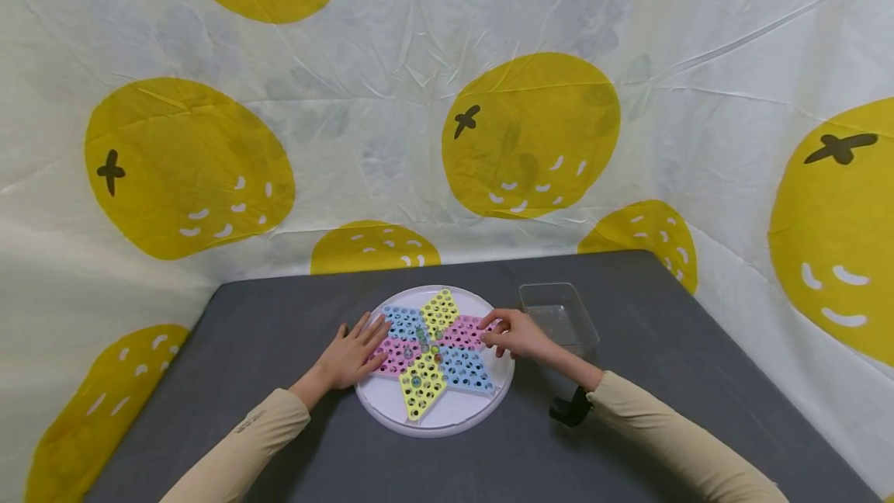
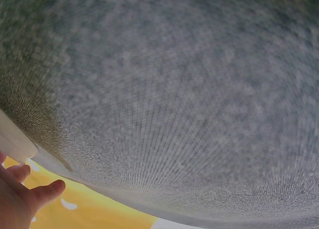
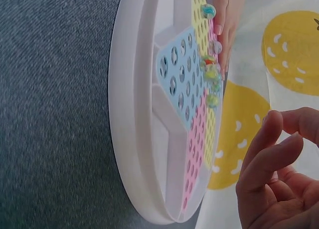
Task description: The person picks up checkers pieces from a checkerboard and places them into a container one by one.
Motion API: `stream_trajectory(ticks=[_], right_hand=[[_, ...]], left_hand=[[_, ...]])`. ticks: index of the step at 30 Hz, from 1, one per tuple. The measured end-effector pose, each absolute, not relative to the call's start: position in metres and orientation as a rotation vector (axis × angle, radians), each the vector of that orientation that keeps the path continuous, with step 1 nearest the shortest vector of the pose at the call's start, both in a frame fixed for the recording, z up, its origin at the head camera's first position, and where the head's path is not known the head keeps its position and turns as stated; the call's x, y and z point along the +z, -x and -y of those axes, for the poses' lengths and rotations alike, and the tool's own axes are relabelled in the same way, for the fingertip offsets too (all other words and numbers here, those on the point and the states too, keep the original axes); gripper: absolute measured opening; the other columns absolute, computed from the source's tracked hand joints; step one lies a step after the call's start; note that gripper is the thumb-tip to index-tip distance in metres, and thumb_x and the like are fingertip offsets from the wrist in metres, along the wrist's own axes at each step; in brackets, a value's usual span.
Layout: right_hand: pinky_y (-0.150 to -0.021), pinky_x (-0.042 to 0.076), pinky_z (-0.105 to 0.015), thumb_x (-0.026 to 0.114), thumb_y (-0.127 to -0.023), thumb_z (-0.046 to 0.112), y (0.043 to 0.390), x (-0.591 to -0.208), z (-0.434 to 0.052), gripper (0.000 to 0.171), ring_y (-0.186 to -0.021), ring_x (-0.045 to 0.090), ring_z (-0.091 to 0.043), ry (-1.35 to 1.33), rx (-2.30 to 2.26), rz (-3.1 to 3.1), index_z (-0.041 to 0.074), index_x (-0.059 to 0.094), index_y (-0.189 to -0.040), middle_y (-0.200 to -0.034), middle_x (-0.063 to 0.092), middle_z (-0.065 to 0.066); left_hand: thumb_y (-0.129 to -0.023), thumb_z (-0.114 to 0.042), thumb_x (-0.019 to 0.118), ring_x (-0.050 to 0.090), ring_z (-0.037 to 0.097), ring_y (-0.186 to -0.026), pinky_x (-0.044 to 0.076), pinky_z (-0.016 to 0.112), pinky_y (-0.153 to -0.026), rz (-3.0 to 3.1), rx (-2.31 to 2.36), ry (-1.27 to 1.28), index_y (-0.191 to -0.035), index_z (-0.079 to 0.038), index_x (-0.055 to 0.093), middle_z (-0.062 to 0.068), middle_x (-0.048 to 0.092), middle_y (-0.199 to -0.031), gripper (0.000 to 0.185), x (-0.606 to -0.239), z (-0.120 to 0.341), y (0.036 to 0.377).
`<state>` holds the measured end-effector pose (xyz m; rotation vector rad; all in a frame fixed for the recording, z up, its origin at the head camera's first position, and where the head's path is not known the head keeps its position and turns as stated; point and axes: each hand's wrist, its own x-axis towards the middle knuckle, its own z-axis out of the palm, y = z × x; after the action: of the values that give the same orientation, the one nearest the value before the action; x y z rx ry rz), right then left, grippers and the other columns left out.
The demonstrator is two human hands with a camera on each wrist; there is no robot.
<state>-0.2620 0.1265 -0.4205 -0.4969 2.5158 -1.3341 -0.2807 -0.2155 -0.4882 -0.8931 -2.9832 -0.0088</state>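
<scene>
A round white Chinese checkers board carries a six-pointed star of pink, blue and yellow holed fields. Several glass marbles sit around its middle, and one blue-green marble rests apart on the near yellow point. My left hand lies on the board's left side, fingers straight and spread over the pink and blue points. Over the right pink point is my right hand, its fingers loosely bent. In the right wrist view its fingers curve beside the board, and no marble shows between them.
A clear plastic box stands on the dark grey table, just right of the board. Near the right wrist is a black object. A white cloth with big yellow fruit prints hangs behind the table.
</scene>
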Motion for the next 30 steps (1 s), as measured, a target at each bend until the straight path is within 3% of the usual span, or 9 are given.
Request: stream_trajectory(ticks=[7, 17, 22, 30], right_hand=[[-0.042, 0.041, -0.027, 0.062, -0.081, 0.019, 0.262, -0.427, -0.117, 0.027, -0.055, 0.061, -0.025, 0.511, -1.33, -2.506, 0.001, 0.059, -0.101, -0.078, 0.066, -0.017], [-0.04, 0.041, -0.026, 0.063, -0.08, 0.019, 0.262, -0.437, -0.101, 0.024, -0.049, 0.059, -0.017, 0.541, -1.336, -2.493, 0.003, 0.06, -0.098, -0.074, 0.067, -0.016], [-0.04, 0.042, -0.026, 0.063, -0.08, 0.017, 0.26, -0.44, -0.093, 0.024, -0.05, 0.06, -0.021, 0.562, -1.348, -2.469, 0.002, 0.06, -0.098, -0.073, 0.067, -0.017], [-0.039, 0.038, -0.02, 0.063, -0.081, 0.018, 0.26, -0.448, -0.081, 0.023, -0.047, 0.054, -0.009, 0.509, -1.356, -2.422, 0.002, 0.059, -0.098, -0.07, 0.067, -0.011]], left_hand=[[-0.091, -0.051, 0.03, 0.013, 0.031, -0.138, 0.022, 0.062, -0.1, 2.981, 0.008, 0.893, -0.143, -0.019, 0.018, 0.003, 0.017, -0.15, 0.062, -0.487, 0.215, 0.28], [-0.091, -0.052, 0.03, 0.012, 0.031, -0.138, 0.02, 0.063, -0.1, 2.985, -0.016, 0.891, -0.143, -0.021, 0.017, 0.003, 0.017, -0.151, 0.062, -0.488, 0.216, 0.28], [-0.091, -0.051, 0.03, 0.012, 0.031, -0.138, 0.02, 0.063, -0.1, 2.988, -0.024, 0.894, -0.143, -0.021, 0.017, 0.003, 0.017, -0.151, 0.062, -0.488, 0.216, 0.279], [-0.092, -0.051, 0.03, 0.013, 0.032, -0.138, 0.021, 0.063, -0.1, 2.972, -0.019, 0.896, -0.143, -0.02, 0.018, 0.003, 0.018, -0.15, 0.061, -0.488, 0.216, 0.278]])
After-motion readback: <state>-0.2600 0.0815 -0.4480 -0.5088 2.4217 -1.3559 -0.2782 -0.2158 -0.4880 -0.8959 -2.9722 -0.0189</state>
